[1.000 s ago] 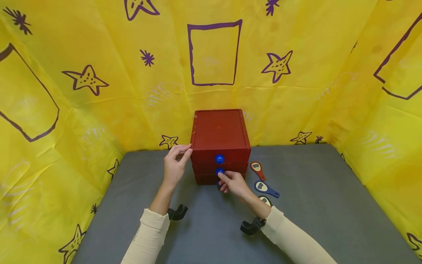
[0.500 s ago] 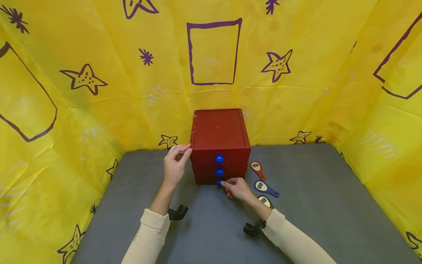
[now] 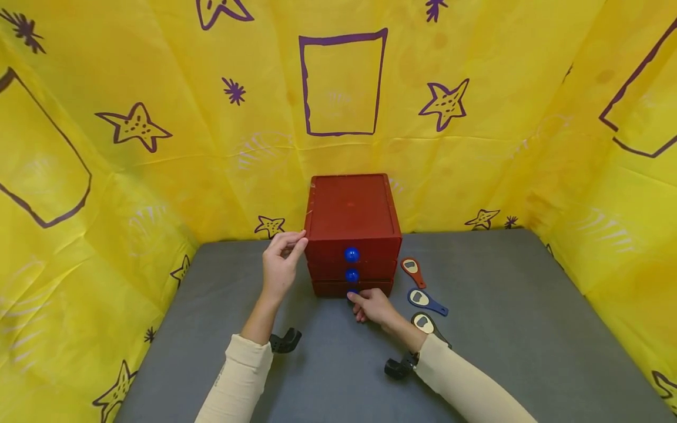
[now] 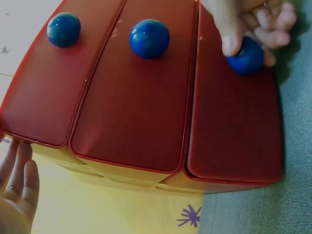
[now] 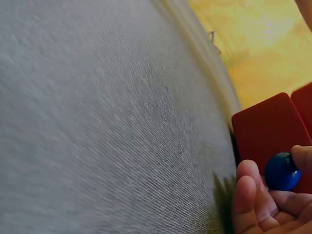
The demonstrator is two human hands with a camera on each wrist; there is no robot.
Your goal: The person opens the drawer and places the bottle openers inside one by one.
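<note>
A red drawer box [image 3: 351, 207] stands on the grey table, with three drawers and round blue knobs. My right hand [image 3: 374, 306] pinches the bottom drawer's blue knob [image 4: 245, 55] between thumb and finger; in the right wrist view the knob [image 5: 282, 171] shows beside the thumb. The bottom drawer [image 4: 234, 126] sits slightly forward of the one above. My left hand [image 3: 279, 264] rests its fingertips against the box's left side near the top front corner. In the left wrist view its fingers [image 4: 30, 181] are fairly straight. The middle knob [image 3: 351, 275] and top knob [image 3: 351, 254] are untouched.
Right of the box lie three flat paddle-shaped pieces that look like bottle openers: a red one [image 3: 412, 272], a blue one [image 3: 427, 301] and a black one [image 3: 424, 322], partly under the right forearm. Yellow patterned cloth [image 3: 338, 155] walls the table's back and sides.
My right hand has moved down from the middle knob to the bottom knob and grips it. The bottom drawer has come out slightly. My left hand has stayed in place.
</note>
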